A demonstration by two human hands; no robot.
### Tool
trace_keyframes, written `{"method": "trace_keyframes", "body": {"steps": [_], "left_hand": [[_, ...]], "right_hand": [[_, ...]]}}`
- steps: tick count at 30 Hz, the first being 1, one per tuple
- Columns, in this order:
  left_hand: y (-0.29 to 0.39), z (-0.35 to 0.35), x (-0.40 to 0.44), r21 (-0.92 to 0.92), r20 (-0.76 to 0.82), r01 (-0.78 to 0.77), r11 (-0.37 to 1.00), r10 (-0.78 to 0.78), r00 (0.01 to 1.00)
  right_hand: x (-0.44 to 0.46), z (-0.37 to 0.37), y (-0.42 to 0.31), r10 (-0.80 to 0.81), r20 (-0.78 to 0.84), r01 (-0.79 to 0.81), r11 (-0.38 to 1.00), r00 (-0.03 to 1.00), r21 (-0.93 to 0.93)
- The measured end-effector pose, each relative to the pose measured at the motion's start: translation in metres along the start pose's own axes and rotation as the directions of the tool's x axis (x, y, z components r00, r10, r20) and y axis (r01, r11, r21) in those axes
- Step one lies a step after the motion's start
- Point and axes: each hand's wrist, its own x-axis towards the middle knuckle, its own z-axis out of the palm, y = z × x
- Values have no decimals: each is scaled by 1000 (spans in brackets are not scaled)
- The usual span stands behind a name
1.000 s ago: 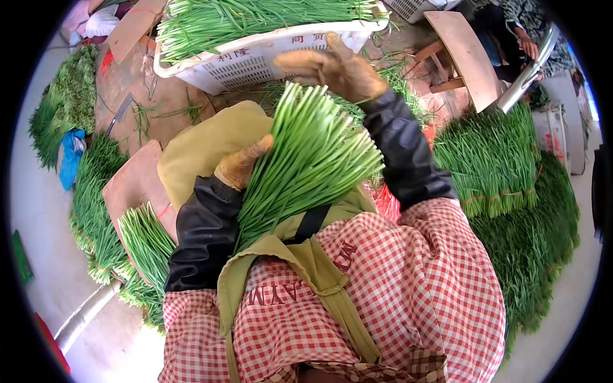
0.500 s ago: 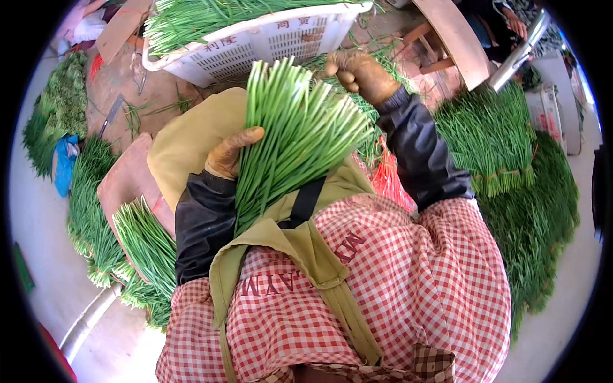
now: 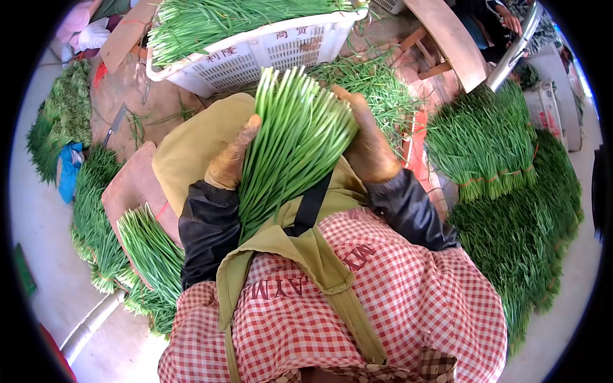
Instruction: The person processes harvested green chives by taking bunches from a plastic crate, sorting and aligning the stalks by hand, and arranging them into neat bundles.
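A thick bunch of green stalks [image 3: 294, 147] with pale cut ends pointing up and away rests over my lap. My left hand [image 3: 233, 156], in a soiled tan glove, holds its left side with the thumb up along the stalks; the fingers are hidden behind the bunch. Against the right side presses my right hand [image 3: 367, 140], gloved the same way, near the pale ends. A smaller tied bunch [image 3: 152, 249] lies on a reddish board [image 3: 131, 182] by my left sleeve.
A white crate [image 3: 255, 54] full of stalks stands ahead. Tied bundles [image 3: 482, 147] are stacked at the right, more [image 3: 96, 210] at the left. Loose stalks [image 3: 377, 89] litter the floor. A knife [image 3: 116, 121] lies left. Another person's hand [image 3: 509, 19] shows at upper right.
My right hand has come down from above and beside the bunch onto its right side. The stalks at that side are gathered closer together. My left hand stays on the left side.
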Motion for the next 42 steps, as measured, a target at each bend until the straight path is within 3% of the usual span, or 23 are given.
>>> {"method": "trace_keyframes", "body": {"steps": [1,2,7,8,10,15,17,18,21,23,24,25,28,31,32,33,34,35,37,40,42], "left_hand": [[2,2,2,82,-77,5,997,1,997],[5,1,6,147,-40,-18,989,24,999],[10,-3,-1,55,-116,-27,998,34,993],[12,2,-2,-119,177,60,991,-38,984],[5,-11,1,-247,344,214,945,-121,931],[-12,-28,3,-287,257,202,936,-128,958],[-17,-28,3,-314,242,203,927,-129,962],[-19,-27,5,-326,233,200,924,-126,964],[-27,-27,4,-372,152,152,916,-102,983],[-27,-34,2,-362,116,117,925,-80,990],[-8,-40,-3,-236,219,137,962,-85,972],[-1,-35,-6,-236,218,137,962,-85,972],[44,21,-24,8,83,-89,996,88,993],[57,41,-31,185,16,-221,958,222,975],[55,41,-30,484,3,-148,862,168,986],[53,40,-29,733,-27,-61,677,119,993],[34,30,-18,579,48,-158,800,160,986],[32,33,-18,577,46,-156,802,159,986],[31,38,-19,343,-1,-123,931,131,991],[48,45,-21,384,109,-180,906,149,983],[45,44,-22,244,78,-124,962,108,991]], "right_hand": [[15,-1,7,-56,-4,55,997,998,-61],[24,5,13,-104,-9,104,994,994,-41],[41,44,15,-107,-21,109,983,994,145],[44,48,17,-170,-13,171,983,985,66],[50,52,22,-274,0,274,961,962,-37],[55,55,24,-330,56,335,936,942,-105],[54,58,23,-239,116,230,969,964,85],[53,62,19,-200,221,161,970,955,182],[50,65,5,-176,312,129,978,934,166],[48,65,5,-191,277,144,973,942,181],[46,64,3,-169,268,133,980,949,148],[45,63,1,-147,258,120,986,955,115],[53,51,10,-214,242,207,977,946,57],[51,53,10,-179,210,172,984,961,52],[46,58,9,-167,179,162,986,970,45],[46,57,11,-164,179,159,986,970,44],[47,56,14,-157,183,158,987,971,10],[47,55,15,-150,186,157,987,971,-24],[47,55,16,-151,222,163,986,963,-37],[47,54,16,-129,281,129,991,951,20],[46,52,13,-69,318,50,996,946,69]]}}
